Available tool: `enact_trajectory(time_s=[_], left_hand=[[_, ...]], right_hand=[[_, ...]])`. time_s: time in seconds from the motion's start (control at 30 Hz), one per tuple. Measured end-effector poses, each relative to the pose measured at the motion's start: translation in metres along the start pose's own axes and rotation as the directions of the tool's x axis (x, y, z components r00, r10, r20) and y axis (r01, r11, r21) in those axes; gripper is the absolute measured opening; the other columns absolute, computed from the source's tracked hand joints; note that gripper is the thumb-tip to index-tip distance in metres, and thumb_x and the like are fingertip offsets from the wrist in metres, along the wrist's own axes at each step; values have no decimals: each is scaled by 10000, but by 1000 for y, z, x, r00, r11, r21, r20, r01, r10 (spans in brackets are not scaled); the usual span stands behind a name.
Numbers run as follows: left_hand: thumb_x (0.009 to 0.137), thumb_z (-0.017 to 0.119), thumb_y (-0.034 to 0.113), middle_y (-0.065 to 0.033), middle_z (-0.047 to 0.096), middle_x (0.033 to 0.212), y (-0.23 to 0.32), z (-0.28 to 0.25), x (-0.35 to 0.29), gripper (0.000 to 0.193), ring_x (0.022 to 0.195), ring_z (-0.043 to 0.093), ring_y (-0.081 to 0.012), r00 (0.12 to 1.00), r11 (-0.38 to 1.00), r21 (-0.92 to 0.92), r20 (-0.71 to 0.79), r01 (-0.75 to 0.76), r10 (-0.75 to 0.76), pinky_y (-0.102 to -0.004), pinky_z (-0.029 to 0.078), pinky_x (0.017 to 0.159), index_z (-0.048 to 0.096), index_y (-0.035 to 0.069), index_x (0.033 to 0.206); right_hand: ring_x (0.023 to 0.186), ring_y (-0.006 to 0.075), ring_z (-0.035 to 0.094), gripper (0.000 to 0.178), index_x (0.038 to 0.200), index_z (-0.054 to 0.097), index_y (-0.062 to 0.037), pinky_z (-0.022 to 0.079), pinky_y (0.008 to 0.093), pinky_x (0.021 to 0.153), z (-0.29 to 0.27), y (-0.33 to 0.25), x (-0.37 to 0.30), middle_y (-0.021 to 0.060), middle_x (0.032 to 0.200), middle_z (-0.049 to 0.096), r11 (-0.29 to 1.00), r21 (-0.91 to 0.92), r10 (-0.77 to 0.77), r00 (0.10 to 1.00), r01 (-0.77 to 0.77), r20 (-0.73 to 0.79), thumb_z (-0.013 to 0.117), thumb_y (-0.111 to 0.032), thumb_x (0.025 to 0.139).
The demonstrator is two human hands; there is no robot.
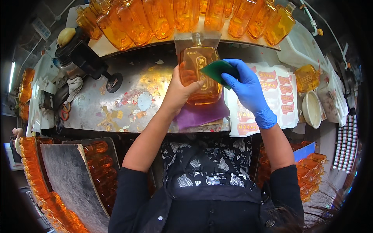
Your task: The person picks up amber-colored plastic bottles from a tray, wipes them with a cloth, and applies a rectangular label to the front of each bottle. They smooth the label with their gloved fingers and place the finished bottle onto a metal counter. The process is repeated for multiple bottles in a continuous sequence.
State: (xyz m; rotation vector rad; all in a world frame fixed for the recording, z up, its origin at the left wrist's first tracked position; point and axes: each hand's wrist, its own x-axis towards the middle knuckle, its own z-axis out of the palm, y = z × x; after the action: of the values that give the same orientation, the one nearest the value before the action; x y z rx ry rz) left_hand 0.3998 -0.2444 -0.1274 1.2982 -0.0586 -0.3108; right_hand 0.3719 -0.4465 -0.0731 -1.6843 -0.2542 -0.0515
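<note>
My bare left hand is wrapped round the left side of an amber glass bottle, with the thumb across its front. Gold lettering and a gold frame decorate the bottle's flat face. In a blue glove, my right hand pinches a thin, flat green scraper-like piece. The piece overlaps the bottle's right side and hides part of the lettering; whether it touches the glass I cannot tell. Beneath the bottle's lower end lies a purple cloth. Right of the bottle is a sheet of red-and-gold stickers.
Amber bottles line a board along the far side. A black clamp-like device stands left on the stained metal table. To the right are another amber bottle and a white bowl. Bottle crates flank my body.
</note>
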Motion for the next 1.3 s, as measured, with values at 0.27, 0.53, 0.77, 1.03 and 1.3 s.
enact_trajectory(time_s=[0.27, 0.53, 0.77, 1.03, 1.3], left_hand=[[824, 722, 97, -115, 504, 1261, 3, 2, -1, 717, 1163, 523, -197, 1000, 1000, -18, 25, -3, 3, -331, 439, 987, 291, 18, 1391], [1008, 387, 465, -85, 530, 1200, 1, -48, 7, 566, 1149, 496, -181, 998, 993, -91, -3, 69, -70, -330, 390, 1014, 385, 29, 1369], [962, 454, 533, -11, 630, 984, 20, -41, 38, 540, 773, 511, -72, 983, 977, 104, -21, 185, -184, -236, 413, 672, 592, 56, 1174], [796, 750, 310, -50, 656, 907, 24, -41, 7, 398, 806, 602, -113, 972, 919, 324, 16, -227, 234, -272, 494, 724, 614, 9, 1018], [794, 753, 230, -51, 644, 913, 133, -118, -76, 344, 821, 630, -138, 479, 638, 600, -429, -482, 766, -292, 516, 723, 580, 36, 1019]], right_hand=[[826, 215, 629, 228, 1061, 636, -44, 501, 308, 754, 8, 12, 77, 108, 930, 644, 860, -345, -367, 925, 377, 96, 655, -32, 835], [693, 277, 629, 311, 1019, 677, -142, 515, 375, 633, 4, 26, 3, 101, 730, 612, 600, -383, -480, 700, 702, 530, 665, -12, 736], [763, 312, 613, 170, 967, 659, -52, 492, 348, 688, 12, 8, 87, 143, 833, 618, 796, -347, -508, 859, 496, 63, 686, -59, 800], [825, 156, 572, 227, 1045, 644, 4, 462, 259, 747, -18, -3, 17, 71, 939, 627, 794, -473, -467, 881, 382, -72, 662, 46, 823], [806, 108, 504, 206, 1016, 631, 1, 409, 240, 740, -26, 23, -63, 21, 889, 577, 933, -299, -284, 919, 199, -274, 648, 60, 819]])
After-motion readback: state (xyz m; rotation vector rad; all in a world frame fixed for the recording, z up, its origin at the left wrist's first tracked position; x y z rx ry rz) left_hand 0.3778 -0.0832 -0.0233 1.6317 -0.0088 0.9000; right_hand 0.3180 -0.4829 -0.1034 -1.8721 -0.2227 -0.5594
